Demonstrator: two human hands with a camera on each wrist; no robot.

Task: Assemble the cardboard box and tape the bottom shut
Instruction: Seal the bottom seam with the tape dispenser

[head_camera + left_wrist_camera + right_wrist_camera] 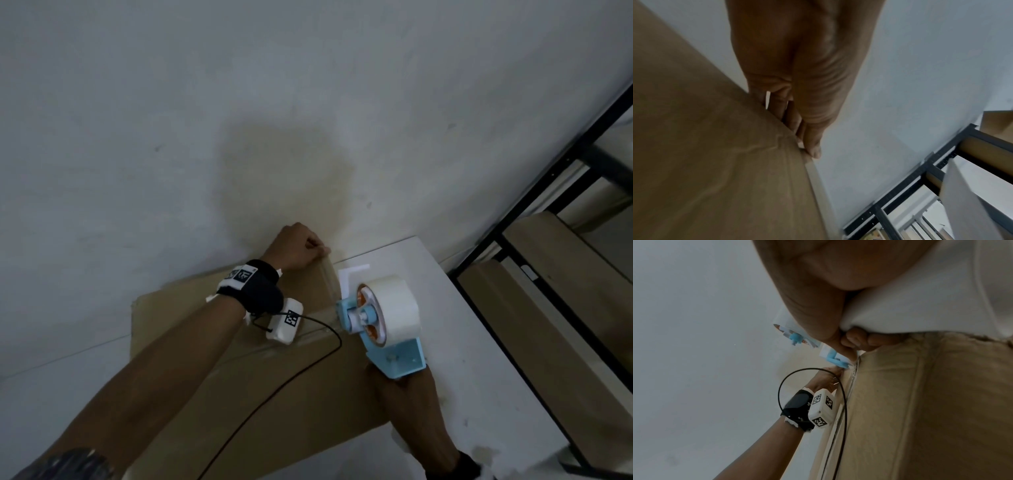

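On the pale floor lies the flat brown cardboard box [260, 377]. At its 12 o'clock edge, the left hand [298, 248] pinches clear tape [327, 277]. At 3 o'clock, the right hand [407, 394] grips the light-blue tape dispenser [380, 329].

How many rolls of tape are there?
1. The white tape roll sits on the blue dispenser held by the right hand, over the cardboard box. Others could be out of view.
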